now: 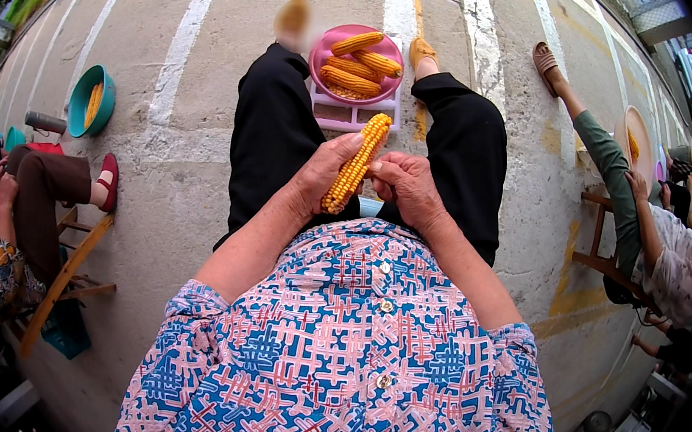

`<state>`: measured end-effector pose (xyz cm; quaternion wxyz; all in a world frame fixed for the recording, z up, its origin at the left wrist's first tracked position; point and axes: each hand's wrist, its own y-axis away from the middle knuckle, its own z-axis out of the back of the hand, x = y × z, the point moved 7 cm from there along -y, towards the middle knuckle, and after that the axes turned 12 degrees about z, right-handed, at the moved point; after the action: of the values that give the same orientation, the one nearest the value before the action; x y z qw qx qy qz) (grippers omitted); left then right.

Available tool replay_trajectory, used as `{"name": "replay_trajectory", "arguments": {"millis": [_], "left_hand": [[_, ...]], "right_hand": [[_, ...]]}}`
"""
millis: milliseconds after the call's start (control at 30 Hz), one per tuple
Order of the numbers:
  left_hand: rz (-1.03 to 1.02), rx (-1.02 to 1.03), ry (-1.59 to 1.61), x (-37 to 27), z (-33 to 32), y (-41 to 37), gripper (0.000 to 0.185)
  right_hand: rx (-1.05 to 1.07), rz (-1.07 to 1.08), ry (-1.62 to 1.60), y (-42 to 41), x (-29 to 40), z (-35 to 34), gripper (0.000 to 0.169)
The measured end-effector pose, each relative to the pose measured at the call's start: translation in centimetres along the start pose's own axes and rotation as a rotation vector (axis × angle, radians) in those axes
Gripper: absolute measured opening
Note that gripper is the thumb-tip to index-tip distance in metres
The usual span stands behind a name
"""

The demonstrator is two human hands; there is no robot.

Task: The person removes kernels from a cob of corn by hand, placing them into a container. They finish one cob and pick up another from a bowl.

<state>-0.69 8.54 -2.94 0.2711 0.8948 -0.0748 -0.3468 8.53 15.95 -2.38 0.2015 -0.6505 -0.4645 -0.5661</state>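
Note:
An ear of dried yellow corn [357,165] is gripped in my left hand [324,172], tilted with its far end up and to the right, above my lap. My right hand [407,184] touches the ear's right side with thumb and bent fingers; whether loose kernels are in it cannot be told. Beyond my knees, a pink basin [316,58] holds several more ears, such as the top corn ear [357,44], with loose kernels under them. The basin rests on a pale purple plastic stool [333,123] between my feet.
At left, a seated person [33,212] is near a teal basin [75,105] holding corn and a grey cylinder [46,122]. At right, another person [674,253] sits on a wooden chair [597,260] beside a pale basin [646,138] with corn. White and yellow lines mark the concrete ground.

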Motion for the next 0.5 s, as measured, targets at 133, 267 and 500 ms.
{"name": "replay_trajectory", "arguments": {"millis": [133, 267, 500], "left_hand": [[0.023, -0.002, 0.083, 0.2, 0.2, 0.1, 0.039], [0.023, 0.007, 0.104, 0.5, 0.9, -0.1, 0.039], [0.031, 0.027, 0.178, 0.8, 2.0, -0.5, 0.040]], "right_hand": [[-0.025, -0.025, -0.179, 0.1, -0.6, 0.4, 0.012], [-0.058, -0.074, -0.281, 0.1, -1.0, 0.7, 0.010], [-0.035, -0.111, -0.331, 0.4, -0.6, 0.2, 0.009]]}}
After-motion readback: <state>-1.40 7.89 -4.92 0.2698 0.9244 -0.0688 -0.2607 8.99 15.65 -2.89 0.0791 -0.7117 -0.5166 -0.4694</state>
